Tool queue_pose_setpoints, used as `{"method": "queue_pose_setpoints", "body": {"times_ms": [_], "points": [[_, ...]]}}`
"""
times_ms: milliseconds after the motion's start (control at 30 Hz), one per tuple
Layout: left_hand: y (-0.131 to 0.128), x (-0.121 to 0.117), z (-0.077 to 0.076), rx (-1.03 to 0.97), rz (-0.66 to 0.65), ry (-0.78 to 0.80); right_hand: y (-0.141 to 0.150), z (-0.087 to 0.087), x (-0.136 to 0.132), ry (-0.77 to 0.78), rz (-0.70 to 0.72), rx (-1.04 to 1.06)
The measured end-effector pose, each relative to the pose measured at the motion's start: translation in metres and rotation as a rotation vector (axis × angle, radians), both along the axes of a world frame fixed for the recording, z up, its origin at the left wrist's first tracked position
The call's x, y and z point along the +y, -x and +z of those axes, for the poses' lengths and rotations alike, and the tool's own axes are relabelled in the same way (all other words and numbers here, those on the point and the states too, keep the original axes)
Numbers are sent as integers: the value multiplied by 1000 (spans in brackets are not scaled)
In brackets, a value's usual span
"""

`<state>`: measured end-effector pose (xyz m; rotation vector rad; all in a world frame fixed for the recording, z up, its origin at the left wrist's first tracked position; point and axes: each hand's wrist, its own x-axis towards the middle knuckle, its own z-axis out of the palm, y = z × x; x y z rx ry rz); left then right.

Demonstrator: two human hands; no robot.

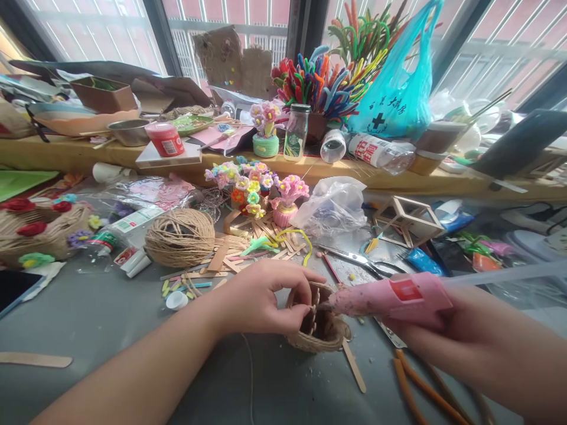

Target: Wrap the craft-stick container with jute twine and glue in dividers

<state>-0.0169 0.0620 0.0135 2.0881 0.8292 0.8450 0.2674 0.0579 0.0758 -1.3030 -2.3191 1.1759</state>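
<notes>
In the middle stands a small basket wrapped in brown twine [316, 342], open at the top. My left hand [261, 295] reaches over its left rim, thumb and forefinger pinching a thin twine-like divider strip [315, 319] inside. My right hand [443, 330] is wrapped round a pink hot glue gun [394, 300]. The nozzle points left into the basket, close to the strip and my left fingertips; whether it touches them I cannot tell. A glue stick [500, 274] extends from the back of the gun. A wooden craft stick [354, 366] lies beside the basket.
Behind the basket are a twine ball [179, 236], scattered craft sticks [225, 254], scissors [354, 258] and a small wooden frame [407, 221]. Orange-handled pliers [411, 383] lie at front right. Pipe-cleaner flowers [252, 183] and a glass jar [296, 133] stand farther back.
</notes>
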Motion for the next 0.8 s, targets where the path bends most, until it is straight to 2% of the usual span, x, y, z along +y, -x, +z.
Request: {"method": "queue_pose_setpoints", "body": {"times_ms": [800], "points": [[0, 1, -4, -50, -11, 18, 5, 2, 3, -32, 21, 56]]}}
